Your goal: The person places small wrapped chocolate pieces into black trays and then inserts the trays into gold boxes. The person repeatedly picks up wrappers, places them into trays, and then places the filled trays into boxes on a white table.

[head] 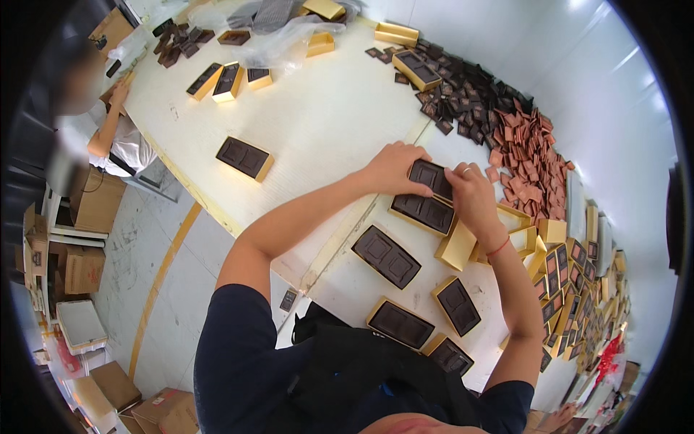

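Observation:
Both hands are at one gold box with a dark two-cavity insert [431, 176], near the table's far side. My left hand [398, 169] grips its left end, thumb along the near edge. My right hand [470, 190], with a ring and a red wrist cord, has its fingers on the insert's right end. A similar box [423, 212] lies just below. Nearer my body are more gold boxes with dark inserts [386, 256], [457, 305]. An open gold box part [458, 247] lies under my right wrist. The cavities of these inserts look unfilled.
Dark square packets [466, 97] and reddish-brown ones [526, 157] are heaped along the wall. Filled gold boxes [569, 304] crowd the right side. One box [244, 157] lies apart on the left. Another person [108, 119] sits beyond the table's left edge [200, 195].

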Motion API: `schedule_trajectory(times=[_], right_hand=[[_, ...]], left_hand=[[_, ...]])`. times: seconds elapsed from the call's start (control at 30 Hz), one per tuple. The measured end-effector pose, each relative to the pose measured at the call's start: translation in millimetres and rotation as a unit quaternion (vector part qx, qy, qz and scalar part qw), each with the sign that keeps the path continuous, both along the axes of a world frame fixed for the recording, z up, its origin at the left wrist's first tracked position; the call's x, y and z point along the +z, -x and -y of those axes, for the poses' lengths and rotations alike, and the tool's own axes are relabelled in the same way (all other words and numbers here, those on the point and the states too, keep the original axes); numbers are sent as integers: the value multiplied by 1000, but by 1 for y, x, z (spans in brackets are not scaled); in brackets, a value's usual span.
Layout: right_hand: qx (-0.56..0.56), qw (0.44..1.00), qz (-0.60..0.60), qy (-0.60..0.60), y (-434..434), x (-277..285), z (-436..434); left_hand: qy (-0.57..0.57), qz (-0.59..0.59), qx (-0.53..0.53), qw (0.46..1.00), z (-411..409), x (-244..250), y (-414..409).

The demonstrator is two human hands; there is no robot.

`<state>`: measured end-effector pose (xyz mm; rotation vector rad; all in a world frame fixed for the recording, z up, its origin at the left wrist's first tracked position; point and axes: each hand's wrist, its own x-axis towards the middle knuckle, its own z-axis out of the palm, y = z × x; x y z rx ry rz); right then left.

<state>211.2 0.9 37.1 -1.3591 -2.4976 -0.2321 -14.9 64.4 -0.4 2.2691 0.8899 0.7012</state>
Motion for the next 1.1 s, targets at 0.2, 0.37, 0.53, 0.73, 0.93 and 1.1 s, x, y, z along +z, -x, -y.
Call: schedule_trajectory(times=[0.2, 0.37, 0.53, 0.73, 0.93, 1.1], right_hand=[[26, 995, 87, 42, 20, 23, 30], [16, 997, 68, 46, 10, 26, 34], [13, 997, -18, 72, 11, 18, 37], [83, 990, -62, 99, 21, 24, 50], [81, 963, -180, 182, 4, 32, 56], [33, 967, -199, 157, -30, 53, 71]], left_hand=[[-3, -53, -10, 999, 0, 4, 11], [-170, 72, 200, 962, -132, 17, 58], [-192, -58, 383, 902, -296, 27, 149], [-108, -266, 451, 845, -368, 28, 127], [-185, -313, 482, 797, -412, 9, 138], [-66, -105, 377, 918, -410, 65, 228]])
